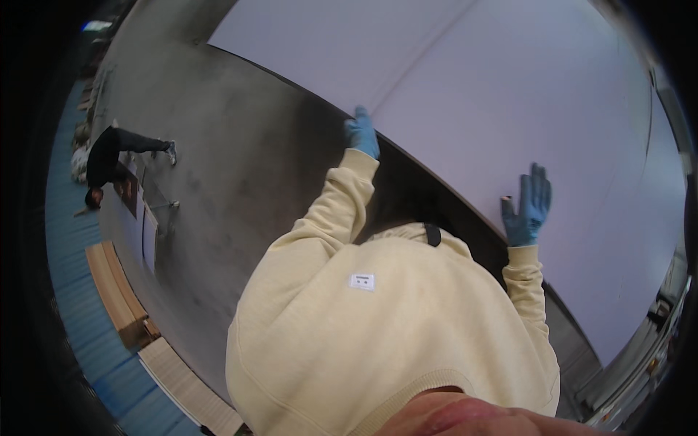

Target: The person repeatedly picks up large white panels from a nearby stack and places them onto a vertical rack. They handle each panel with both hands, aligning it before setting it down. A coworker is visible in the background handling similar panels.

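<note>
A large, pale lavender-white sheet (465,109) spreads across the upper right, with a seam or crease line running away from its near edge. My left hand (362,135), in a blue glove, grips that near edge beside the line; part of its fingers is hidden. Farther right, my right hand (528,207) lies on the sheet's face near the same edge. Its blue-gloved fingers point away from me, stretched out, with the thumb apart and the thumb's tip bare of glove.
Grey floor (233,145) stretches to the left. There a person in dark clothes (109,156) bends over a table (149,240) with flat panels. Stacks of brown board (116,287) and light board (182,381) stand at the lower left. Assorted items (658,312) line the right rim.
</note>
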{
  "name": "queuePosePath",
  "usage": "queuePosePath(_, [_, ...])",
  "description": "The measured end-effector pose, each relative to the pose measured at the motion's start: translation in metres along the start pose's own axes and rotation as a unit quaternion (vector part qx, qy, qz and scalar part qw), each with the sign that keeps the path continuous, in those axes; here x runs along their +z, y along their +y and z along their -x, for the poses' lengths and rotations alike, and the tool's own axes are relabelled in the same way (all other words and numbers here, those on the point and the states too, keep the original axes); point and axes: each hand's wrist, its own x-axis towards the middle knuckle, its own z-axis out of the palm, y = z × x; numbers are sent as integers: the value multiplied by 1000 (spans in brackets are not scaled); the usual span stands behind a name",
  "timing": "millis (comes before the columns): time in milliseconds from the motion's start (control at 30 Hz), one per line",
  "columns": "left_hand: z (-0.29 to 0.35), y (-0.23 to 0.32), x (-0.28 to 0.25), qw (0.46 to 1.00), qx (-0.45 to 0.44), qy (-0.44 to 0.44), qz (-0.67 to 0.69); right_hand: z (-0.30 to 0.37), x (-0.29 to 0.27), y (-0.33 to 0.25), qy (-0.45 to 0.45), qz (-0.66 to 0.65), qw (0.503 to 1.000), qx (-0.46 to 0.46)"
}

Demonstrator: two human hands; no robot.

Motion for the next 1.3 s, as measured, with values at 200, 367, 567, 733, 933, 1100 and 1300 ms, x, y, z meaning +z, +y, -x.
queuePosePath(200, [-11,-19,11,990,98,78,-63,-67,53,-57,-35,-87,992,-82])
queuePosePath(367, [11,-15,-1,985,124,72,-99,-58,52,-58,-61,-89,991,-84])
queuePosePath(567, [26,-21,6,979,148,71,-124,-58,50,-50,-88,-95,989,-70])
queuePosePath(733, [16,-30,9,978,146,83,-125,-64,43,-56,-80,-98,989,-72])
queuePosePath(933, [43,-19,-9,985,125,7,-117,-120,53,-90,-40,-122,986,-103])
queuePosePath(1100, [51,10,-52,990,14,-116,-73,-213,110,-172,-5,-151,978,-143])
queuePosePath(1300, [-54,23,-171,983,-2,-185,5,-255,182,-274,-91,-54,985,-134])
